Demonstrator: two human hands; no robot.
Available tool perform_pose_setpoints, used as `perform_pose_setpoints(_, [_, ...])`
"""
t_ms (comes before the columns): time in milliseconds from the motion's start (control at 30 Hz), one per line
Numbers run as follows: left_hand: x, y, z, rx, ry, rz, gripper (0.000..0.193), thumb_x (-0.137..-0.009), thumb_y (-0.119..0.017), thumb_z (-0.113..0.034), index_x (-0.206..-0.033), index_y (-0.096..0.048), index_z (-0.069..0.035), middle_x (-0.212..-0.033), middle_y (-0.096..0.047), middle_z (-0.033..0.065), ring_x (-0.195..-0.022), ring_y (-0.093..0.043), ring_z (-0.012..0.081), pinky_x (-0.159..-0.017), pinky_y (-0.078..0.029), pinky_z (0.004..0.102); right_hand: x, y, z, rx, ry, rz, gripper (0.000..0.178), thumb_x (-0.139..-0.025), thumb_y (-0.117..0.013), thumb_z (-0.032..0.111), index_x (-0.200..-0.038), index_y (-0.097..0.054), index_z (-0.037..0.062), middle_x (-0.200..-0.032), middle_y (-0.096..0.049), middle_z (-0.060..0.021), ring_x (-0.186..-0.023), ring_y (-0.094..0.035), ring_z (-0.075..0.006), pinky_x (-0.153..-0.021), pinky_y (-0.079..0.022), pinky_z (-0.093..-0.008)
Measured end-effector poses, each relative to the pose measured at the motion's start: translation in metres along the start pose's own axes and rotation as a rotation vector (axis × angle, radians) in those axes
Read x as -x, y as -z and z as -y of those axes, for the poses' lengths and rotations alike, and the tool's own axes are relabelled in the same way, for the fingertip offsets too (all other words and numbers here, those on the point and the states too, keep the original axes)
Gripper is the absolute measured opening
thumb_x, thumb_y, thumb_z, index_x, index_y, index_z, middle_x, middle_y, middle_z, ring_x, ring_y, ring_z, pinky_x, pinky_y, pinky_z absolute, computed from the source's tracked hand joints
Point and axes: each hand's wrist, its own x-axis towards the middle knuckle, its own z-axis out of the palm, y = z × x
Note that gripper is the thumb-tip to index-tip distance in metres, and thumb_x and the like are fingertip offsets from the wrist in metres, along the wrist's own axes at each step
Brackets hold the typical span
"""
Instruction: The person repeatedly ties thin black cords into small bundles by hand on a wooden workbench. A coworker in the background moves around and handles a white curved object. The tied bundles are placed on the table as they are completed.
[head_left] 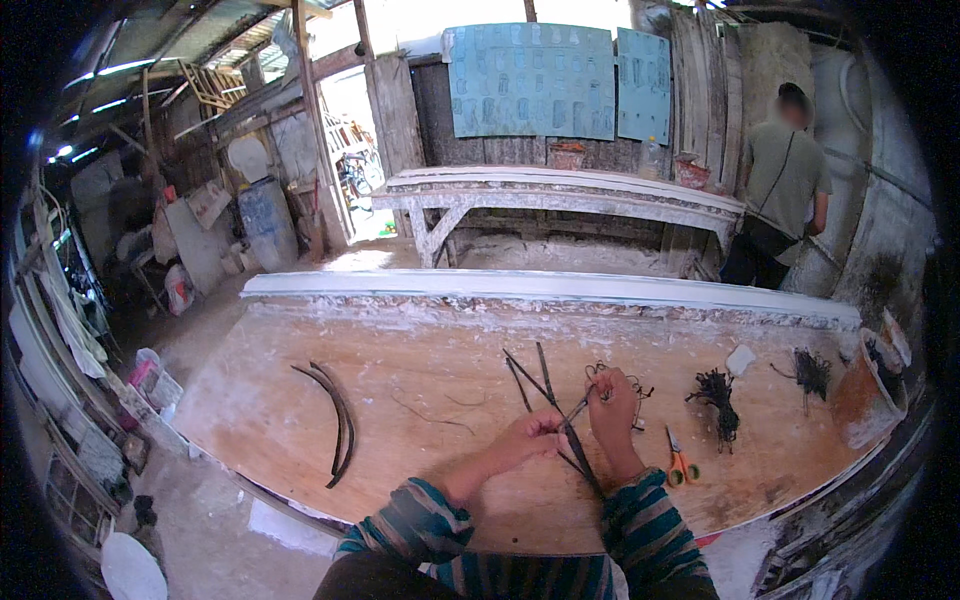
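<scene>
The left hand (pixel 533 437) and right hand (pixel 613 402) seem pinched on black strips (pixel 579 450), which could slip if either grip slackens.

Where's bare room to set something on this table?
On the tabletop, left of the curved dark strips; also between the scissors and the brown container, nearer the wearer than the black bundle. It is crowded around the left hand and right hand, where other dark strips cross.

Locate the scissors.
In the head view, the orange-handled scissors lie right of centre on the wooden tabletop, lower right of the right hand and lower left of the nearer dark bundle.
</scene>
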Motion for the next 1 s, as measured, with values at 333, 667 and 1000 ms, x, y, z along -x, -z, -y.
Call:
perform_pose_setpoints(333, [-0.013,0.054,0.003,-0.237,-0.238,-0.801,0.012,-0.074,-0.067,-0.008,-0.073,-0.055,-0.006,-0.064,-0.047,-0.0052,-0.059,-0.042,0.0038,-0.051,-0.033,0.0193,0.014,0.0,0.026,-0.194,0.113,0.275,0.012,-0.066,-0.068,0.001,-0.077,-0.064,0.0049,-0.088,-0.057,-0.0091,-0.087,-0.053,-0.0214,-0.073,-0.042,-0.0313])
perform_pose_setpoints(667, [-0.014,0.059,0.006,-0.145,-0.23,-0.817,0.008,-0.074,-0.066,-0.003,-0.074,-0.058,-0.003,-0.066,-0.053,-0.0023,-0.059,-0.045,0.0041,-0.054,-0.038,0.0181,0.025,0.0,0.064,-0.409,0.189,0.681,0.014,-0.07,-0.069,0.006,-0.084,-0.065,0.0059,-0.084,-0.06,-0.0052,-0.091,-0.053,-0.0186,-0.078,-0.041,-0.0314])
perform_pose_setpoints(1000, [-0.012,0.047,0.016,-0.273,-0.153,-0.576,0.009,-0.076,-0.065,-0.009,-0.081,-0.063,-0.001,-0.07,-0.059,-0.0004,-0.064,-0.05,0.0053,-0.056,-0.04,0.0191,0.022,0.007,0.059,-0.453,-0.019,0.545,0.012,-0.069,-0.071,0.011,-0.073,-0.061,0.005,-0.072,-0.059,-0.0067,-0.072,-0.056,-0.0205,-0.072,-0.043,-0.0323])
